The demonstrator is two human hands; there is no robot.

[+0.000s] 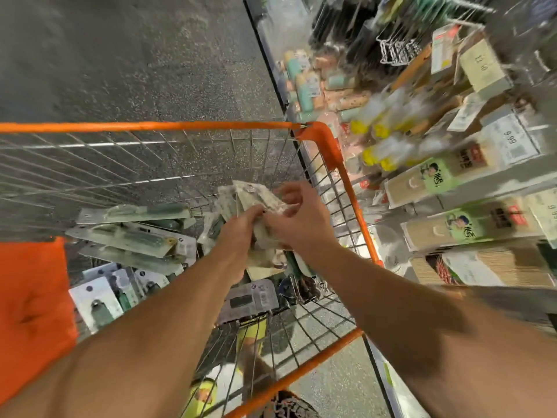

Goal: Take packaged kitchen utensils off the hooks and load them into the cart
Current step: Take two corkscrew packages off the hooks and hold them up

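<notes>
Both the left hand (241,227) and right hand (297,220) grip a bundle of packaged utensils (256,203) over the cart (346,176) near its right rim; they look light, stiff-carded and slippery, best pinched by the card edges.

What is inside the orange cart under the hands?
Carded utensil packs lie piled in the cart. Both the left hand and right hand grip a bundle of packs, hiding whatever lies below.
</notes>
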